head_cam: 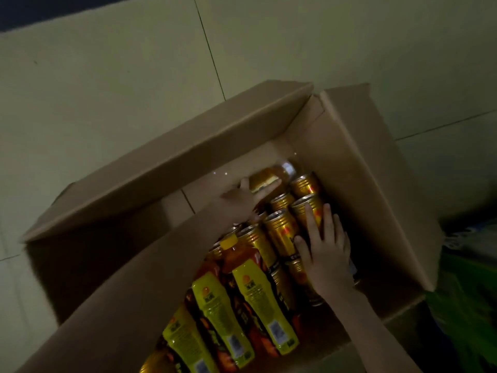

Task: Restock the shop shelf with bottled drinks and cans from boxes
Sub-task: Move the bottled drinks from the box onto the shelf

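Open cardboard box (376,162) on a tiled floor (107,76), seen from above in dim light; nearest the viewer, the box's near flap (121,305) stands up and hides the person's left forearm. Behind the flap, bottles (258,292) with yellow labels and amber contents lie side by side in the near part of the box, one yellow cap pointing towards the far end; just beyond them, gold cans (279,227) fill the right and far part, packed close and touching one another. The right hand (326,254) comes in from the lower right and rests flat on the cans, its fingers (326,219) straight and slightly spread, holding nothing. Farther in, the left hand (239,200) reaches to the far end of the box; its fingers (269,188) and thumb are curled round a blurred amber bottle (269,176) with a pale cap, tilted beside the far wall. The far flap (188,157) leans outward over the floor; a green bag (462,292) lies just beside the box on the right.
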### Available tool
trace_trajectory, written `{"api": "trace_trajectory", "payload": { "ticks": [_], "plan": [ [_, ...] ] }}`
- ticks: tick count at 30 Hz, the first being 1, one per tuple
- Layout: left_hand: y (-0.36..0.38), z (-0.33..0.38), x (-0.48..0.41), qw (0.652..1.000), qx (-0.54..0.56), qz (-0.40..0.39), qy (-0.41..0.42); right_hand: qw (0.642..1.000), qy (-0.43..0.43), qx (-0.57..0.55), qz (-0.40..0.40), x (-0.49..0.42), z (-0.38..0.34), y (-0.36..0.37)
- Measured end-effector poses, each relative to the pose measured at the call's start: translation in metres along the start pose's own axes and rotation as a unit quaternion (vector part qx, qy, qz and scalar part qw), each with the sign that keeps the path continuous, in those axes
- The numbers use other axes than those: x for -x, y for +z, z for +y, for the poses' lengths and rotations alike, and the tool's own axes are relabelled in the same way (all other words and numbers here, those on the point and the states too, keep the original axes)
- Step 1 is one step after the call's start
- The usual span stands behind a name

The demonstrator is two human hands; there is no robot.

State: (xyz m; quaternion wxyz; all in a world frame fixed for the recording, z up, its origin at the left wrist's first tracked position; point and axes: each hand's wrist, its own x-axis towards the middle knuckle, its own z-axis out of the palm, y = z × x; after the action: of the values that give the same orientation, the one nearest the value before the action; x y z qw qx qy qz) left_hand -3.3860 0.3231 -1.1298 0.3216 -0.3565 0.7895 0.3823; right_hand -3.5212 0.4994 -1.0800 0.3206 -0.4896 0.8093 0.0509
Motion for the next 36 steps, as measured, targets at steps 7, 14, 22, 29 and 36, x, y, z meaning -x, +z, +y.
{"api": "trace_trajectory", "payload": {
  "ticks": [7, 14, 22, 29, 36],
  "plan": [
    [-0.009, -0.002, 0.031, 0.999, 0.0, 0.04, -0.02, 0.999, 0.008, -0.036, -0.003, 0.022, -0.022, -0.028],
    [-0.068, 0.01, 0.183, 0.975, 0.191, 0.103, -0.052, 0.958, -0.007, -0.285, 0.015, 0.101, -0.099, -0.107],
    [-0.206, 0.098, 0.453, 0.773, 0.617, -0.037, 0.143, 0.666, 0.052, -0.736, -0.113, 0.241, -0.215, -0.305],
    [-0.293, 0.175, 0.653, 0.827, 0.492, -0.094, 0.255, 0.611, 0.013, -0.792, 0.012, 0.421, -0.286, -0.458],
    [-0.301, 0.264, 0.8, 0.869, 0.321, 0.029, 0.376, 0.693, -0.089, -0.686, 0.204, 0.588, -0.287, -0.541]
  ]
}}
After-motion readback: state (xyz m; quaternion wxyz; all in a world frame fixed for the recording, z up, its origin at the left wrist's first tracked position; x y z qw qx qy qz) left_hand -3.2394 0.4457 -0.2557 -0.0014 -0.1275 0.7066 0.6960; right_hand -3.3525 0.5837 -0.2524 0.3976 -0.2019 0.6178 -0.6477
